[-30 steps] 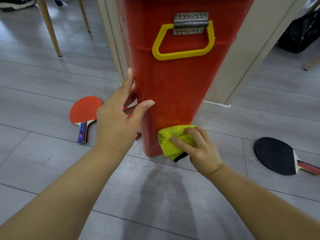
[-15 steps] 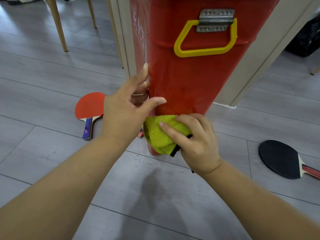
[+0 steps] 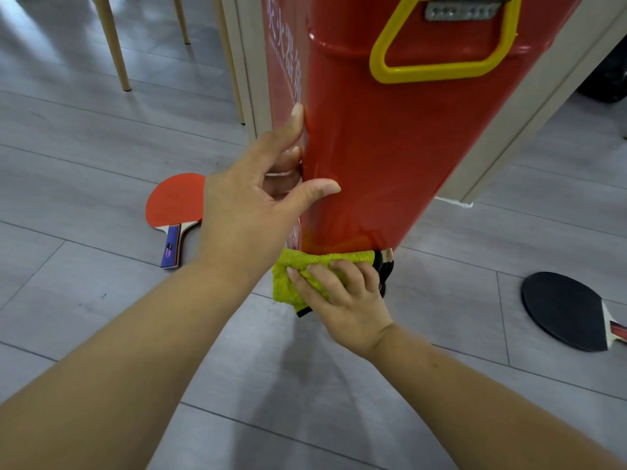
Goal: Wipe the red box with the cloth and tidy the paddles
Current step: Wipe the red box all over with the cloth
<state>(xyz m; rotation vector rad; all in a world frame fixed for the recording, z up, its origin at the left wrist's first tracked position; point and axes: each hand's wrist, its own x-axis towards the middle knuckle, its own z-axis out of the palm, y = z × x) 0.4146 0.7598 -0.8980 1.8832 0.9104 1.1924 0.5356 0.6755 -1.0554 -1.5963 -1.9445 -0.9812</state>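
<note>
A tall red box [image 3: 383, 157] with a yellow handle [image 3: 441, 62] stands on the grey floor. My left hand [image 3: 258, 201] rests against its left corner edge, fingers straight and thumb on the front face. At the box's bottom edge my right hand [image 3: 346, 300] grips a yellow-green cloth [image 3: 295, 276] and presses it to the base. A red paddle [image 3: 174, 206] lies on the floor left of the box, partly behind my left hand. A black paddle [image 3: 563, 310] lies on the floor to the right.
Wooden chair legs [image 3: 113, 42] stand at the back left. A pale door frame [image 3: 502, 130] runs behind the box on the right. A dark object [image 3: 607, 79] sits at the far right edge.
My right hand has slid the cloth down and to the right along the box's bottom. The left hand stays on the corner. The view has moved closer and to the left.
</note>
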